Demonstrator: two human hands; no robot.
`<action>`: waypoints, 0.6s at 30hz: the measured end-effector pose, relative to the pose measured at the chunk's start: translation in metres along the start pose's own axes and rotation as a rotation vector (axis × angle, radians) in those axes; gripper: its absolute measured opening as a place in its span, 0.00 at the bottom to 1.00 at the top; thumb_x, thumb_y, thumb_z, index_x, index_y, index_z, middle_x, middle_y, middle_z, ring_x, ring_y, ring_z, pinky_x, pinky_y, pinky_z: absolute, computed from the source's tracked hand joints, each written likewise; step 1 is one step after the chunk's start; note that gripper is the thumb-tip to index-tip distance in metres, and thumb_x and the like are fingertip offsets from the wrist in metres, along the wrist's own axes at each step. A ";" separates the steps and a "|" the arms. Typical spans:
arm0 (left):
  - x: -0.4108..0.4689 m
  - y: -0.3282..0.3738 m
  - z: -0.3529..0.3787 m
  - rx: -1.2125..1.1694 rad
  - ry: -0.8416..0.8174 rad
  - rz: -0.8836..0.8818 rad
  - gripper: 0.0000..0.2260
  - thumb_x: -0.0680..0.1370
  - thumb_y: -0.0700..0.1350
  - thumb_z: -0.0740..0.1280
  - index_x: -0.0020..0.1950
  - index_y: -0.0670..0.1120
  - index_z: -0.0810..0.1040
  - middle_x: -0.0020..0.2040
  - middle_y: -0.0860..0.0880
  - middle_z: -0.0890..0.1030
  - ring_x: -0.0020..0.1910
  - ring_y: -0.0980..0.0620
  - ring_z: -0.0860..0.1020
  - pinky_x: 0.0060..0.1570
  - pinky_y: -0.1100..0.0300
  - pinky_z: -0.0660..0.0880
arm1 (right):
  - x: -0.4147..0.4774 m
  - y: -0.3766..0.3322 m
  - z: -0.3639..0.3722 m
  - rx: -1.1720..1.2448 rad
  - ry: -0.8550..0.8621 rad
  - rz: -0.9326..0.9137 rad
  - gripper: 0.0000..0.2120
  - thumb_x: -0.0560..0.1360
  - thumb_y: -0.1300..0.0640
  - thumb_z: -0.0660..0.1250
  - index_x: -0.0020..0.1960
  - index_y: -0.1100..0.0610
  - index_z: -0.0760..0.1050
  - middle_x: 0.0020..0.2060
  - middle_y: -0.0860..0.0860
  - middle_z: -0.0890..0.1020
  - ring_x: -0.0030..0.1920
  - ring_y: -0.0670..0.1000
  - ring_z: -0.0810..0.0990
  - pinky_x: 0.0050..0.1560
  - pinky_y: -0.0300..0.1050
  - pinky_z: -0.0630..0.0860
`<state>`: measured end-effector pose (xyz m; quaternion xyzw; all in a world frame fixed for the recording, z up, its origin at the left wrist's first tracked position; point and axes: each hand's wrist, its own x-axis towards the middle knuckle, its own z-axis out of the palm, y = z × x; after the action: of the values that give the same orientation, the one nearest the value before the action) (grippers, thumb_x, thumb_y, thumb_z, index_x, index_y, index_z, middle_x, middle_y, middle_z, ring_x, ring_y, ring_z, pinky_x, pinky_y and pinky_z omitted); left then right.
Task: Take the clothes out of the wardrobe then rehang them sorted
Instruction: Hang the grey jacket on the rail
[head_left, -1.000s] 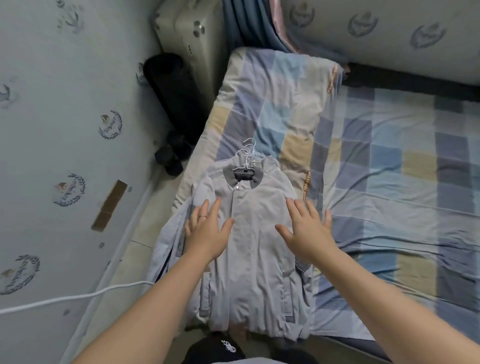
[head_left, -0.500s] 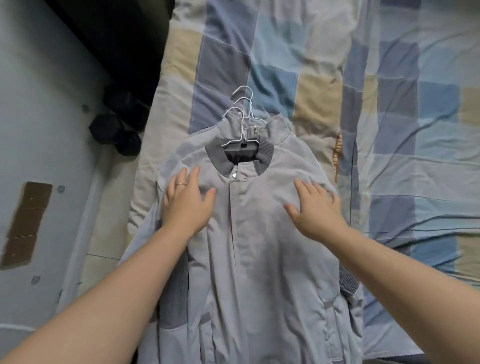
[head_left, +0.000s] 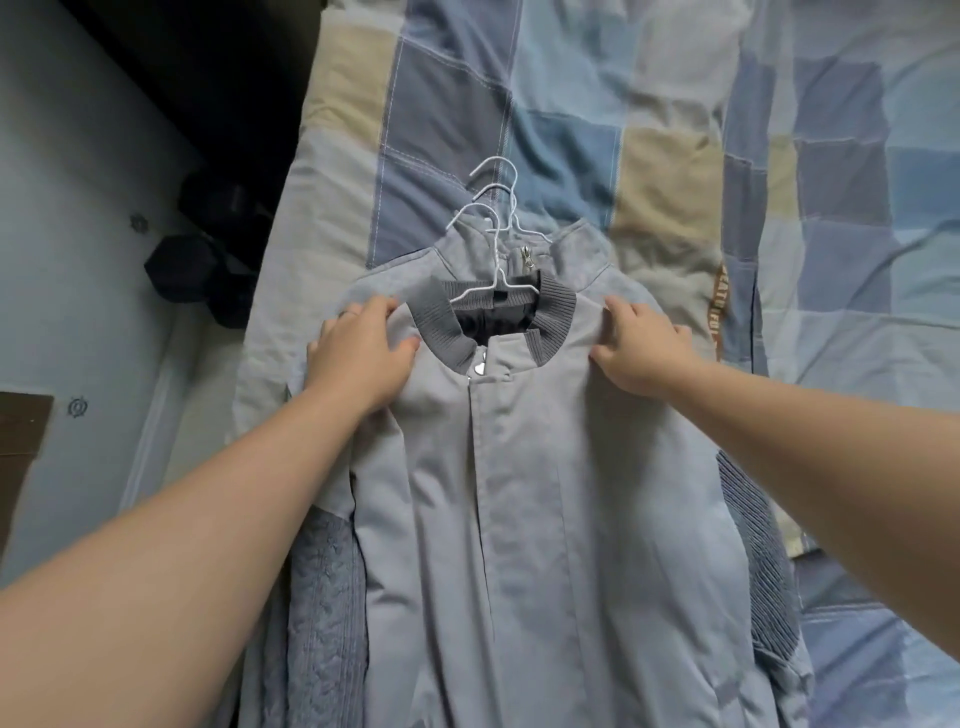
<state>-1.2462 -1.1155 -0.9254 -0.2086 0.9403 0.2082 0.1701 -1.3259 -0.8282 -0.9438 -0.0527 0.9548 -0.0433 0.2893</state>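
A bed (head_left: 571, 104) covered in a patchwork quilt of blue, grey and tan squares fills most of the head view, with a pale wall (head_left: 62, 218) running along its left side. On the quilt lies a pile of clothes still on their hangers. On top of the pile is the grey jacket (head_left: 545, 493), spread flat with its front up, its placket closed and its dark ribbed collar pointing toward the far end of the bed. A second pale garment (head_left: 576, 249) with a stand-up collar lies under it and shows just beyond that collar. A grey cable-knit piece (head_left: 322, 597) sticks out from beneath the jacket on the left, and a ribbed knit piece (head_left: 758, 545) does so on the right.

The left hand (head_left: 358, 358) grips the jacket's left shoulder just beside the collar, fingers curled over the fabric and thumb pressed on the front. The right hand (head_left: 641, 348) holds the opposite shoulder in the same way, fingers bent into the cloth.

Dark dumbbells (head_left: 208, 265) sit on the floor between the wall and the bed. Three white wire hangers (head_left: 493, 208) have their hooks bunched together on the quilt just past the collars. A small metal zip pull (head_left: 527, 257) shows at the second garment's neck.
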 end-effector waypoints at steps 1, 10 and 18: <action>-0.003 -0.001 -0.001 -0.056 0.000 0.010 0.17 0.78 0.55 0.66 0.65 0.51 0.74 0.64 0.42 0.76 0.65 0.37 0.72 0.64 0.44 0.69 | -0.002 0.002 -0.006 0.015 0.003 0.007 0.25 0.76 0.49 0.61 0.72 0.52 0.64 0.70 0.56 0.69 0.69 0.61 0.69 0.64 0.58 0.64; -0.084 0.011 -0.071 -0.265 -0.057 0.146 0.06 0.78 0.47 0.69 0.43 0.49 0.76 0.42 0.50 0.77 0.47 0.46 0.75 0.43 0.55 0.65 | -0.113 0.034 -0.074 0.114 0.094 -0.120 0.05 0.79 0.54 0.64 0.51 0.52 0.78 0.44 0.51 0.75 0.52 0.59 0.77 0.51 0.53 0.72; -0.203 0.046 -0.168 -0.378 -0.157 0.217 0.06 0.77 0.49 0.72 0.43 0.50 0.78 0.42 0.51 0.81 0.46 0.48 0.78 0.47 0.52 0.72 | -0.310 0.052 -0.131 0.340 0.224 -0.068 0.05 0.79 0.58 0.66 0.45 0.55 0.79 0.35 0.45 0.71 0.41 0.54 0.74 0.43 0.48 0.68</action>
<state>-1.1333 -1.0896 -0.6839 -0.1176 0.8854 0.4133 0.1774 -1.1463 -0.7312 -0.6706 -0.0300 0.9577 -0.2190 0.1844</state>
